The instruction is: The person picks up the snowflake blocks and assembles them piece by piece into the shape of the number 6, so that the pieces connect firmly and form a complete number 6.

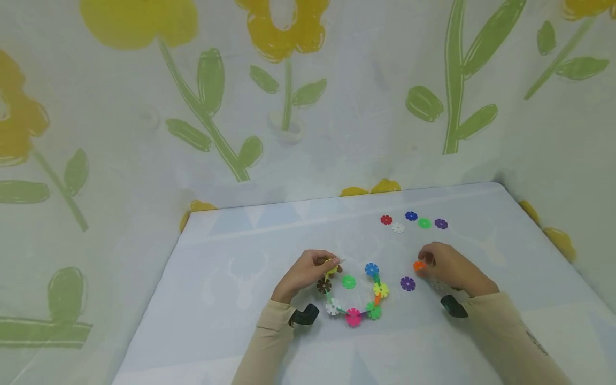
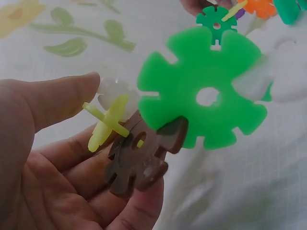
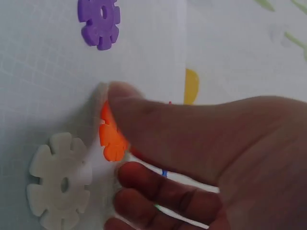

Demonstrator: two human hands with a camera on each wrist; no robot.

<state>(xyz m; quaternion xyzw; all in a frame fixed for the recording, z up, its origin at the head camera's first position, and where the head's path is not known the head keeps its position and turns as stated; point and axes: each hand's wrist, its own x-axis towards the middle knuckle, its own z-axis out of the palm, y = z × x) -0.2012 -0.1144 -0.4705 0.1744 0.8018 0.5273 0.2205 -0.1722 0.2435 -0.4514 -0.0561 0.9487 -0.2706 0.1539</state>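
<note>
Plastic snowflake discs are slotted together into a curved chain, with a pink disc (image 1: 353, 317) at the near side and a blue disc (image 1: 371, 269) at one end. My left hand (image 1: 310, 271) holds the other end, at a yellow disc (image 2: 109, 122) joined to a brown disc (image 2: 139, 165). A white disc (image 2: 117, 91) is by the left thumb tip. Over on the right, my right hand (image 1: 449, 268) pinches an orange disc (image 1: 420, 266) close over the table; the index fingertip is hidden. A white disc (image 3: 60, 182) lies beneath that hand.
A green disc (image 1: 348, 282) lies inside the chain's curve, and a purple disc (image 1: 407, 283) lies between chain and right hand. Farther back are several loose discs, among them a red one (image 1: 386, 220). The pale-clothed table (image 1: 202, 299) meets flower-printed fabric walls.
</note>
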